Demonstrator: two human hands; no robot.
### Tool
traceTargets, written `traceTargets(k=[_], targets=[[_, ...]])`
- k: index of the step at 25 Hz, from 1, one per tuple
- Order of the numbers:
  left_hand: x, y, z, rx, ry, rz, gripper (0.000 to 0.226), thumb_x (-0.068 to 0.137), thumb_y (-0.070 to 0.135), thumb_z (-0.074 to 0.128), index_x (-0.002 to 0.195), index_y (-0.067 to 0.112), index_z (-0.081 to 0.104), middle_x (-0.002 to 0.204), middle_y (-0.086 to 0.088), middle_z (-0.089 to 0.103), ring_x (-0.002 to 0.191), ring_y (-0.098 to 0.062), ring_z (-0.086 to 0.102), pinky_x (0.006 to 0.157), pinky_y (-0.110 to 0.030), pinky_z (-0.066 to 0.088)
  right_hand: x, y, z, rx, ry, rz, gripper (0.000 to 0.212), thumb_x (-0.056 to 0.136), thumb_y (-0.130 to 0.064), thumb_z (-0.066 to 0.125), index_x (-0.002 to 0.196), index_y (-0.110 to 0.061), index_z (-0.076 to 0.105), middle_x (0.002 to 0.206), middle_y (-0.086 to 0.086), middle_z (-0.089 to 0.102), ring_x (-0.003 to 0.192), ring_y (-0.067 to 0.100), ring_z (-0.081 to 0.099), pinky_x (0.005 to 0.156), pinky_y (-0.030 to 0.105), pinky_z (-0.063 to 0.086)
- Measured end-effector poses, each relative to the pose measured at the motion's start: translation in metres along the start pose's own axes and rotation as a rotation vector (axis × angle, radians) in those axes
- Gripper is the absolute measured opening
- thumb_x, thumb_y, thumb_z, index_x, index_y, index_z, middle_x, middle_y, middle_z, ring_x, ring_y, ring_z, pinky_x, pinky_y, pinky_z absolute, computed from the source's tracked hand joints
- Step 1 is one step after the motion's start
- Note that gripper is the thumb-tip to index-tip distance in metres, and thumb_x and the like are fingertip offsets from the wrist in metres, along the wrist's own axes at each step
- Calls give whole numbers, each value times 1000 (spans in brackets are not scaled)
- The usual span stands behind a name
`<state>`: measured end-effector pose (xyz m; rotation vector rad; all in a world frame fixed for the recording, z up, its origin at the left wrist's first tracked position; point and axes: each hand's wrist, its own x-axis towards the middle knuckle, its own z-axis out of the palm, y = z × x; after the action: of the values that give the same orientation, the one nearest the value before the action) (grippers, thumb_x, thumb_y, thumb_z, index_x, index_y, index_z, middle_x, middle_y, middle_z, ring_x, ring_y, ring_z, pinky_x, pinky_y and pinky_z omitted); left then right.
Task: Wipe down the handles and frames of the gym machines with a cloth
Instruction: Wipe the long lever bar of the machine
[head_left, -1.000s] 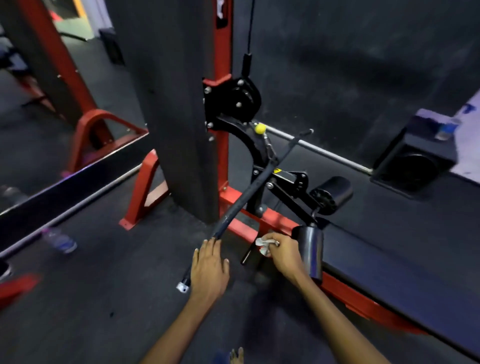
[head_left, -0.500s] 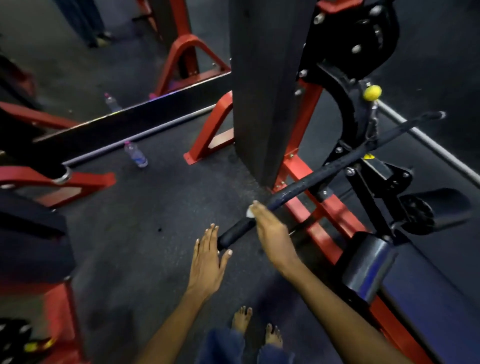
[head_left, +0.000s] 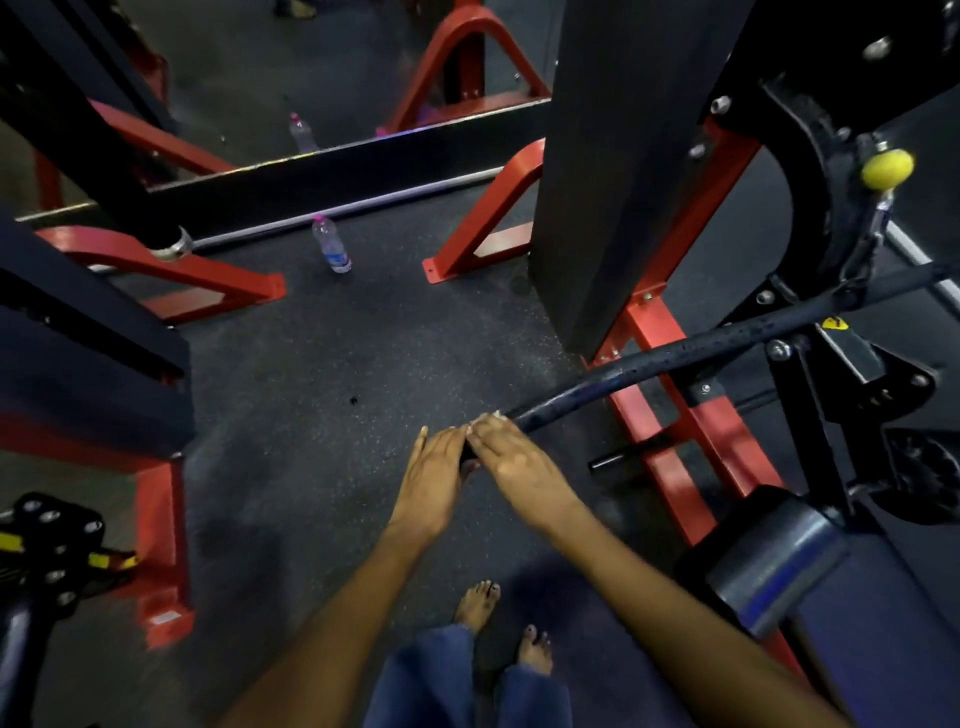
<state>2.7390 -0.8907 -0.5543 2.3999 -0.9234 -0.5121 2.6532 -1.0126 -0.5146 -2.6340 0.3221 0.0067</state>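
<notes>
Your right hand (head_left: 511, 457) presses the white cloth (head_left: 496, 414) onto the black handle bar (head_left: 649, 366) at frame centre; your left hand (head_left: 434, 470), fingers straight, steadies its end. Wrap the cloth fully round and slide upward.

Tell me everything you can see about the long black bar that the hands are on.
The long black bar looks like dark metal, round and slightly bent, with a speckled surface. It slants from the black machine bracket at the upper right down to its near end at the centre. The right hand lies over that end, with a bit of white cloth showing at its fingertips; the left hand touches beside it.
</notes>
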Motion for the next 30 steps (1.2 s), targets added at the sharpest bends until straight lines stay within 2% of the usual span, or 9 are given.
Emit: traceTargets(k=[2,6,8,11,17,19,22,26,30], targets=[[1,-3,-3,-22,-23,-29,49,96,21,55,142,12,41,140,-6,51,131,-16,43,119,-27,6,-1,33,-1,-100,-2,-169,38,81,3,54,117,8,59,123,18,60,120,29,53,115,17,10],[-5,-11,-1,-93,-102,-64,54,95,24,57,144,11,37,142,-8,44,130,-23,41,113,-37,29,-12,101,-26,-25,381,118,48,88,13,39,133,1,49,144,8,41,136,25,35,117,22,16],[-9,-13,3,-128,-111,-61,54,95,16,57,145,13,36,145,-7,40,133,-21,39,113,-39,31,-10,69,-5,25,292,108,41,95,-1,34,134,0,48,144,9,42,134,26,39,115,22,19],[-8,-16,8,-140,-99,-79,54,95,11,56,145,15,36,149,-6,37,138,-20,34,114,-40,30,-19,50,32,-109,143,-386,42,92,5,38,133,4,47,143,16,42,135,27,37,116,36,22],[-8,-10,4,-137,-89,-93,57,99,15,51,150,15,27,157,-6,24,146,-19,17,118,-27,9,-33,104,-17,-36,412,80,49,87,16,39,133,2,48,144,9,42,137,18,34,117,36,21],[-11,-8,4,-180,-90,-118,60,99,14,50,151,17,23,158,-7,22,146,-20,19,118,-32,17,-26,51,15,-35,293,-73,37,96,-6,37,130,-1,51,140,3,47,130,10,43,115,32,23],[-11,-11,4,-194,-106,-139,62,98,12,50,152,19,21,156,-8,27,144,-23,24,117,-39,25,-22,41,37,-178,180,-441,50,81,10,49,130,3,50,138,15,49,131,25,43,117,34,19],[-7,-15,8,-141,-130,-173,63,98,19,52,152,20,21,155,-8,29,144,-29,22,115,-47,27,-11,82,4,-17,415,-18,50,80,16,44,127,3,54,135,17,52,131,29,42,116,38,22],[-9,-19,10,-94,-110,-103,61,99,13,48,152,20,20,156,-6,28,146,-25,21,120,-38,14,-5,14,35,-187,169,-368,41,78,2,48,117,6,60,121,20,61,115,31,58,109,38,33]])
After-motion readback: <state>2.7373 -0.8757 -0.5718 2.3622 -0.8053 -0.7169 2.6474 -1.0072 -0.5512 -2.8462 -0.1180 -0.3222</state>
